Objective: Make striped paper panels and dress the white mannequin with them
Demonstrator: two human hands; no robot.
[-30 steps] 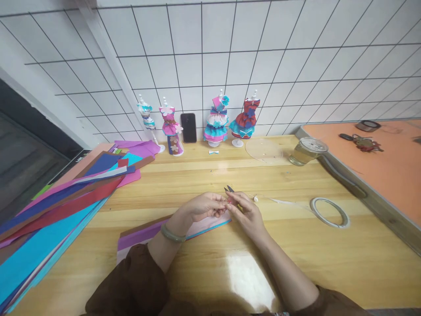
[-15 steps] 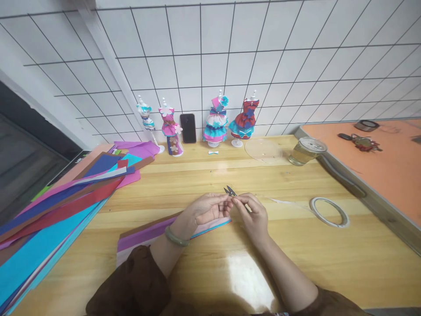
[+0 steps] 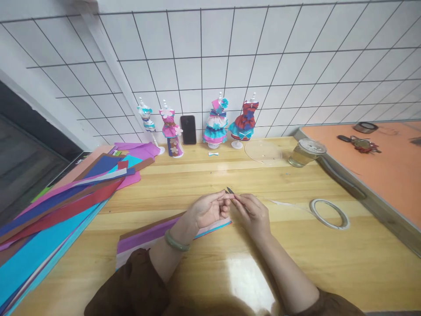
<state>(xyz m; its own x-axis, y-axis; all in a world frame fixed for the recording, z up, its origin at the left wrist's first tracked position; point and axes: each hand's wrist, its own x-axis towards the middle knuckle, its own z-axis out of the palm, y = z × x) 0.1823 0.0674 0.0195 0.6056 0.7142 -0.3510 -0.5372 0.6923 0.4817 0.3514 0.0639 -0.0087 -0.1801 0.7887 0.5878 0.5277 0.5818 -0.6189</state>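
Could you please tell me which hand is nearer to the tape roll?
The right hand is nearer. It is to the left of the tape roll, not touching it; the left hand is farther left, beyond the right one.

Wooden table [image 3: 296, 272], coloured sheets [image 3: 74, 210], striped stack [image 3: 144, 233], four dressed mannequins [image 3: 215, 126], phone [image 3: 188, 130], bow [image 3: 213, 154], lidded cup [image 3: 304, 156], tape roll [image 3: 344, 219]

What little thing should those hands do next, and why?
Probably the right hand should pinch the small pale pink piece a bit more firmly, while the left hand steadies its other end. The fingers of both hands are on it, and it looks small enough to slip. The dark snips sit just beyond the fingertips.
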